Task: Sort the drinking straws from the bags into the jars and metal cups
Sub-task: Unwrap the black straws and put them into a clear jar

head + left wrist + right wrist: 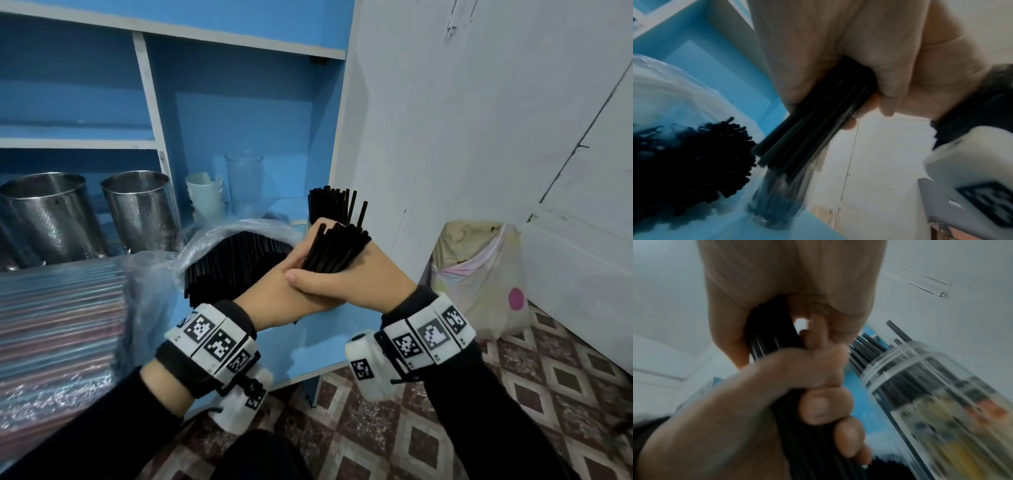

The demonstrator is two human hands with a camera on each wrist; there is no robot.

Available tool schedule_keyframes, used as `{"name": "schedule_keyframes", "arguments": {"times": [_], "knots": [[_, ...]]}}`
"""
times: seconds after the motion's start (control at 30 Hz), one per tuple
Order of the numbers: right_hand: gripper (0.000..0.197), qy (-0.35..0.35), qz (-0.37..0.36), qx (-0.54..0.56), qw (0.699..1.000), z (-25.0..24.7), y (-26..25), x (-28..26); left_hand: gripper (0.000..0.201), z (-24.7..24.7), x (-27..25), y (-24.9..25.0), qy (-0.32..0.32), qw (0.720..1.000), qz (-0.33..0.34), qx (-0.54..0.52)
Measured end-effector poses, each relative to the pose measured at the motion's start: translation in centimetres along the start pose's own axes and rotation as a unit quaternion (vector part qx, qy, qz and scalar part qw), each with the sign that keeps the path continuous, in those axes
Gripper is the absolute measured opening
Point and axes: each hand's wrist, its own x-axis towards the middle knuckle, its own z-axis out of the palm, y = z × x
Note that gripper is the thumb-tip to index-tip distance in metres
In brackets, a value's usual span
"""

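Observation:
Both hands hold one bundle of black straws [337, 247] in front of the blue shelf. My left hand [274, 291] curls its fingers round the bundle from the left. My right hand [359, 279] grips the same bundle, its thumb lying across the left hand. In the right wrist view the left hand's fingers [822, 405] wrap the straws [774, 340]. Just behind stands a clear jar [931, 394] filled with upright black straws [330, 202]. An open clear bag of black straws [236, 262] lies to the left. Two perforated metal cups [51, 216] [140, 209] stand empty at the shelf's left.
An empty glass jar [245, 181] and stacked white cups [205, 195] stand at the back of the shelf. A bag of coloured straws [58, 308] lies at the near left. A lined bin [479, 274] sits on the patterned floor at the right, beside white cabinet doors.

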Motion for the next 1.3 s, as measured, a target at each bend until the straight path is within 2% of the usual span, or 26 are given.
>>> {"name": "schedule_keyframes", "arguments": {"times": [0.1,0.17,0.23,0.27,0.33,0.4,0.47,0.57,0.63,0.77,0.87,0.97,1.07,1.13,1.2,1.23,1.3], "knots": [[0.022,0.060,0.005,0.021,0.998,-2.0,-0.6,0.7,0.063,0.5,0.8,0.3,0.088,0.990,0.040,-0.107],[0.009,0.107,-0.008,0.051,0.993,-3.9,-1.0,1.6,0.061,0.7,1.5,0.3,0.190,0.976,0.069,-0.078],[0.011,0.169,-0.032,0.065,0.983,-5.9,-1.4,2.6,0.075,0.7,2.6,0.1,0.277,0.959,0.055,-0.023],[0.011,0.195,-0.036,0.079,0.977,-6.9,-1.5,3.0,0.090,0.8,3.4,0.0,0.284,0.958,0.033,-0.022],[0.009,0.223,-0.025,0.096,0.970,-8.3,-1.5,4.0,0.122,0.7,5.1,-0.1,0.244,0.968,-0.030,-0.044],[0.009,0.227,-0.004,0.095,0.969,-9.1,-1.2,5.2,0.138,0.6,6.5,-0.6,0.200,0.975,-0.079,-0.055],[0.010,0.223,0.022,0.086,0.971,-9.5,-0.5,6.4,0.131,0.6,7.3,-1.1,0.190,0.975,-0.097,-0.064],[0.019,0.205,0.072,0.039,0.975,-9.4,0.9,8.2,0.084,0.5,7.6,-1.6,0.203,0.975,-0.083,-0.045],[0.020,0.180,0.089,0.012,0.980,-8.6,1.9,9.0,0.068,0.2,7.5,-1.8,0.195,0.978,-0.061,-0.038],[0.028,0.137,0.108,-0.054,0.983,-6.4,4.1,9.4,0.070,-0.3,7.6,-1.9,0.170,0.984,-0.048,-0.014],[0.040,0.114,0.104,-0.105,0.982,-5.1,5.3,8.8,0.074,-0.5,7.8,-2.1,0.156,0.986,-0.054,0.003],[0.046,0.138,0.045,-0.115,0.983,-4.7,4.9,8.3,0.070,-0.6,7.9,-2.3,0.150,0.987,-0.052,0.007],[0.066,0.164,-0.046,-0.092,0.981,-5.3,4.2,8.5,0.067,-0.5,7.8,-2.2,0.145,0.988,-0.050,0.012],[0.058,0.140,-0.094,-0.126,0.978,-5.3,4.2,8.6,0.065,-0.5,7.7,-2.3,0.152,0.987,-0.044,0.011],[0.033,0.087,-0.076,-0.183,0.976,-4.9,4.3,8.6,0.065,-0.4,7.7,-2.2,0.159,0.986,-0.039,0.006],[0.027,0.060,-0.053,-0.198,0.977,-4.6,4.5,8.4,0.066,-0.3,7.7,-2.2,0.160,0.986,-0.038,0.002],[0.034,0.027,-0.040,-0.210,0.976,-4.0,4.9,7.9,0.066,-0.2,7.9,-2.3,0.161,0.987,-0.027,-0.010]]}}
